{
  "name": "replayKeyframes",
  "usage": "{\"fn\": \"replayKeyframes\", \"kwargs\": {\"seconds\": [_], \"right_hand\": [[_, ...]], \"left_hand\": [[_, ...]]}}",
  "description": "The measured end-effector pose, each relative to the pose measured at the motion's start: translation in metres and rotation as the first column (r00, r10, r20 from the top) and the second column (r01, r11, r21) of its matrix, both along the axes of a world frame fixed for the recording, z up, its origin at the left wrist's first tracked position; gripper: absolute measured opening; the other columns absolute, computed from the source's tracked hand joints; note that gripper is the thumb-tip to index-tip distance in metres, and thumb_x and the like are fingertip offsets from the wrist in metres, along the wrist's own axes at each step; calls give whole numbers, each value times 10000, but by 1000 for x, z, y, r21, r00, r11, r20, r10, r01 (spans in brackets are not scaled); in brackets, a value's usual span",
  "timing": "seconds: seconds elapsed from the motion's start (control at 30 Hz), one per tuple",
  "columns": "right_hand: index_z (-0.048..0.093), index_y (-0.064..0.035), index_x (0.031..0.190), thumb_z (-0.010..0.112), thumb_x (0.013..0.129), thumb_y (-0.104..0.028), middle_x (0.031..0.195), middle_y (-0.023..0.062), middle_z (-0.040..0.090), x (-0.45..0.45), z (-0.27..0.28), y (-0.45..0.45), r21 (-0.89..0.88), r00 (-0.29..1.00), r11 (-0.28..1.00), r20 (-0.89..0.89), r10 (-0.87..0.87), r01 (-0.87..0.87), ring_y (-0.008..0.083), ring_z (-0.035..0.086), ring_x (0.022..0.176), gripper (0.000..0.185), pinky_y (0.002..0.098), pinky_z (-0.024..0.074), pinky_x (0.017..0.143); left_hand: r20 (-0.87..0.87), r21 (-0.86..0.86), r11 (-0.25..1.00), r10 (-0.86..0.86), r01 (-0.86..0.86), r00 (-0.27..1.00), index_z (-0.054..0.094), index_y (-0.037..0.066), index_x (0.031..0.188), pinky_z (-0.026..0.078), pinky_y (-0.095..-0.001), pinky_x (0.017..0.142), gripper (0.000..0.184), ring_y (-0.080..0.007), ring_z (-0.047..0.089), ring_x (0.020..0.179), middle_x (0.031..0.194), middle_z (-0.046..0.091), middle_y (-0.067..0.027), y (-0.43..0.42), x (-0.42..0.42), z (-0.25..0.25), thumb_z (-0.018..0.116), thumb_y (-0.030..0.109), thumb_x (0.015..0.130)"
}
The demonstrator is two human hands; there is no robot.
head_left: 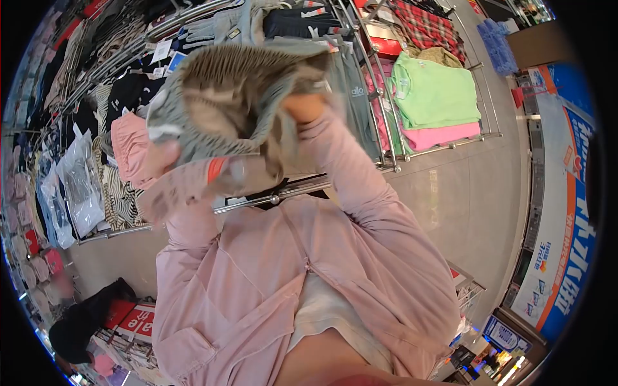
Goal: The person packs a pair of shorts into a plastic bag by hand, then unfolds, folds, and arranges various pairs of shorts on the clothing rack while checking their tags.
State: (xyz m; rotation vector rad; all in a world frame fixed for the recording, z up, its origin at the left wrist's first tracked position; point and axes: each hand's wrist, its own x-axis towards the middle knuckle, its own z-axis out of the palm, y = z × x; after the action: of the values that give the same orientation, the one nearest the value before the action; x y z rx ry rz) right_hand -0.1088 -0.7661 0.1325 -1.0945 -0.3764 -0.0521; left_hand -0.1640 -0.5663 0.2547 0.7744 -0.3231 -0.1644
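Observation:
A pair of grey-green elastic-waist pants [187,112] is held up in front of me, its gathered waist opening facing me. At the right side of the waistband, my right hand [306,108] is closed on the cloth, fingers partly hidden and blurred. My left hand [162,154] grips the left edge, smeared by motion. A beige fabric part with a red label [217,168] hangs below the waistband near my left wrist; I cannot tell whether it belongs to the same garment. Pink folded clothing [129,148] lies just behind my left hand.
A metal rack [380,96] carries folded clothes, among them a light green stack [434,93] and a red plaid garment [431,29]. Plastic-wrapped clothes [82,177] lie at the left. Tiled floor [444,199] and a large printed banner [553,212] are on the right. A red sale sign [137,321] stands lower left.

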Motion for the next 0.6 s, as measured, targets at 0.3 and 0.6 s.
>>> {"fn": "replayKeyframes", "kwargs": {"seconds": [0.3, 0.6], "right_hand": [[537, -1, 980, 769, 652, -108, 972, 130, 611, -83, 88, -146, 25, 957, 970, 161, -242, 241, 186, 589, 903, 416, 283, 475, 765], [631, 10, 921, 731, 691, -53, 808, 81, 638, -119, 89, -180, -471, 932, 821, 6, -362, 322, 136, 595, 771, 258, 242, 468, 651]], "left_hand": [[250, 675, 707, 49, -210, 967, 583, -40, 999, 487, -253, 767, 379, -132, 592, 867, 961, 613, -91, -35, 20, 3, 689, -76, 637], [392, 658, 666, 97, -352, 915, 576, -9, 817, 411, -224, 650, 179, -110, 539, 734, 788, 589, -55, -38, -4, -47, 681, 0, 672]]}}
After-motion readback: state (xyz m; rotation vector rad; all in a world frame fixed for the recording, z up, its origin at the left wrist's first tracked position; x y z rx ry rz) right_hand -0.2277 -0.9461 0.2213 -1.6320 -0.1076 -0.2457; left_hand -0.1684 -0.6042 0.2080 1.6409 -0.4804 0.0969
